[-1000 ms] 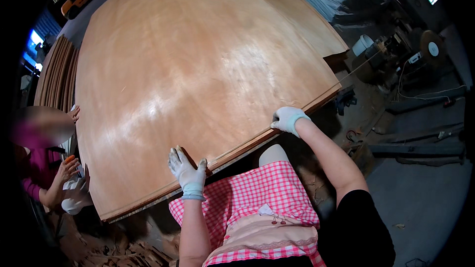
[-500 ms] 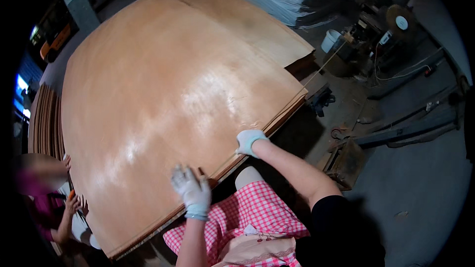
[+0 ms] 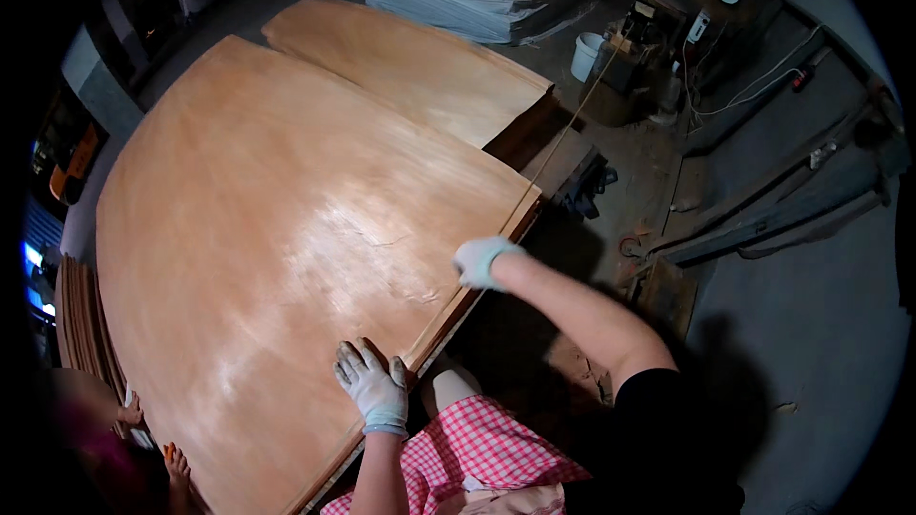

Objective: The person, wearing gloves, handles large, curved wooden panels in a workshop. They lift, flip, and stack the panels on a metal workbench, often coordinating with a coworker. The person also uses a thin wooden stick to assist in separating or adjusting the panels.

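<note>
The broad, glossy tan wood-veneer sheet (image 3: 258,200) already lies atop the layered brown wooden stack (image 3: 445,331), near edges roughly in line, though small wrinkles (image 3: 425,297) beside that edge look yet to be flattened. The white-gloved left hand (image 3: 372,386) rests on the sheet, fingers and thumb spread, gripping nothing; the blurred, white-gloved right hand (image 3: 482,263) is at the edge, seemingly curled, but I cannot tell whether its fingers pinch anything
</note>
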A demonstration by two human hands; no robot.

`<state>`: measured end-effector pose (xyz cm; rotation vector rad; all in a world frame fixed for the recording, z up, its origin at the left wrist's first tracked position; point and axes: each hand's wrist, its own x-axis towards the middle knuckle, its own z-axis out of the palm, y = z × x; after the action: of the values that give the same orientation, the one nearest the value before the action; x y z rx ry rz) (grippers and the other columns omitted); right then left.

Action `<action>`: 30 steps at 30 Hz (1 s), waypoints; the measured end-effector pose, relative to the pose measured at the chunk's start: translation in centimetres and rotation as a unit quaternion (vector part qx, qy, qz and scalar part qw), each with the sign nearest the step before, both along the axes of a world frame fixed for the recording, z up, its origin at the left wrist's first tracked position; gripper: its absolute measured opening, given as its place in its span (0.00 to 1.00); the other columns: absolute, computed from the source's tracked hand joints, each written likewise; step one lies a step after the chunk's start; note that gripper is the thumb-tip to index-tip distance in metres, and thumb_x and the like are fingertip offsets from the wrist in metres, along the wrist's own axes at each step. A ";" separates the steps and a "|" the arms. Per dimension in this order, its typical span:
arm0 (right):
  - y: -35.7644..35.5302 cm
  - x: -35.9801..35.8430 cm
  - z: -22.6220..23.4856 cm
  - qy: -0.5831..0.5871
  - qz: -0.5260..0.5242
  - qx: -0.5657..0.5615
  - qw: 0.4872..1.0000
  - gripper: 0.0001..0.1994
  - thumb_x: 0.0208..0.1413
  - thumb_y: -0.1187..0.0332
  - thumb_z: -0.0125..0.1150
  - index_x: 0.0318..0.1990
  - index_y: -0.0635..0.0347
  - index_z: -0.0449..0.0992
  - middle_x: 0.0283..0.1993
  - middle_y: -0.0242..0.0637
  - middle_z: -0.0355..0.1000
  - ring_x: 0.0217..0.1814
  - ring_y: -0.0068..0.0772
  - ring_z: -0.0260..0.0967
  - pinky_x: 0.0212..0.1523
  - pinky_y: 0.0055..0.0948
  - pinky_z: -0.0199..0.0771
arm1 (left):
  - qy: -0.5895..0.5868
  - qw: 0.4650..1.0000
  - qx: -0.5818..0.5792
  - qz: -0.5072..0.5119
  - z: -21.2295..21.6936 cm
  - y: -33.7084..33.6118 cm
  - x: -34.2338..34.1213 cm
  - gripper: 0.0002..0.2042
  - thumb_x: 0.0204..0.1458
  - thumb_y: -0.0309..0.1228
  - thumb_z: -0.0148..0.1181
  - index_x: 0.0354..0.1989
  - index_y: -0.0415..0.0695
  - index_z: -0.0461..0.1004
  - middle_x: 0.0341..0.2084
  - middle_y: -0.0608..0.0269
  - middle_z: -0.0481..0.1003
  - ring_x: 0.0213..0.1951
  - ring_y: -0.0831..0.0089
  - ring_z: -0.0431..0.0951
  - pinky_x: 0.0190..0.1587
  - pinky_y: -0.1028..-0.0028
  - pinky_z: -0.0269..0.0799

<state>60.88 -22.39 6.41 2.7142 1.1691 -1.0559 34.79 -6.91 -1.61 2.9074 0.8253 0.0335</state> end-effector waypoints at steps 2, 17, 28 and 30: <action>-3.1 4.0 -0.8 -0.011 -0.062 0.008 0.998 0.15 0.49 0.62 0.58 0.42 0.60 0.80 0.47 0.48 0.75 0.47 0.51 0.74 0.48 0.42 0.74 | -0.002 1.000 0.001 -0.010 0.1 -0.1 0.3 0.35 0.57 0.48 0.48 0.66 0.34 0.54 0.67 0.35 0.48 0.69 0.45 0.46 0.70 0.51 0.34; -10.4 16.0 -4.4 -0.058 -0.165 -0.051 0.983 0.17 0.52 0.61 0.61 0.48 0.56 0.78 0.50 0.43 0.75 0.51 0.46 0.72 0.52 0.39 0.71 | 0.020 1.000 0.015 -0.010 -0.3 0.1 0.1 0.36 0.55 0.48 0.49 0.66 0.35 0.53 0.67 0.35 0.48 0.69 0.44 0.46 0.70 0.52 0.35; -15.3 8.8 -12.6 -0.101 -0.524 0.308 0.788 0.19 0.60 0.65 0.53 0.57 0.65 0.69 0.49 0.50 0.74 0.51 0.53 0.71 0.52 0.38 0.70 | 0.021 1.000 0.001 0.001 0.2 -0.2 0.1 0.35 0.56 0.47 0.50 0.66 0.35 0.53 0.67 0.35 0.48 0.69 0.44 0.46 0.70 0.52 0.35; -15.0 6.1 -13.1 -0.055 -0.526 0.387 0.755 0.21 0.61 0.66 0.52 0.60 0.62 0.66 0.49 0.48 0.75 0.51 0.51 0.71 0.52 0.38 0.70 | 0.018 1.000 0.007 -0.007 0.2 -0.2 0.2 0.35 0.56 0.46 0.50 0.67 0.36 0.53 0.67 0.35 0.47 0.69 0.44 0.46 0.70 0.52 0.35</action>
<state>67.02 -37.43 -6.71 4.1493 -0.2061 -0.3012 34.98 -7.10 -1.38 2.9354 0.8136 -0.0130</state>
